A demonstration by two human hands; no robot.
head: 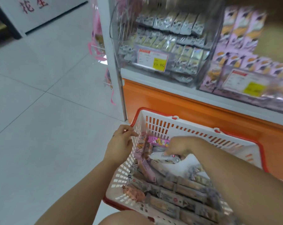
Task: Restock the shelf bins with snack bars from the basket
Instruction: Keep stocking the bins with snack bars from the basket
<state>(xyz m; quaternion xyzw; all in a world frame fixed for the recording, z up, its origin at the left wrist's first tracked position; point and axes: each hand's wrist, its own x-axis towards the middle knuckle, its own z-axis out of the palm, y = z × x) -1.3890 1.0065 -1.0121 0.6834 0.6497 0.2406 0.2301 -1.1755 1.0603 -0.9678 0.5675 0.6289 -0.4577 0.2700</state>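
A white basket (155, 116) with a red rim stands on the floor against the orange shelf base, filled with several wrapped snack bars (175, 187). My left hand (121, 140) hovers at the basket's left rim, fingers loosely bent, holding nothing. My right hand (178, 146) reaches down into the basket, its fingertips curled among the bars near a white wrapper (165, 157); blur hides whether it grips one. Two clear shelf bins stand above: one with grey-white packets (170, 44), one with pink packets (241, 51).
The orange shelf base (162, 101) runs behind the basket. A white shelf post (114, 62) with pink hanging goods stands to the left. Grey tiled floor (40, 111) spreads to the left. My knee (121, 220) shows at the bottom edge.
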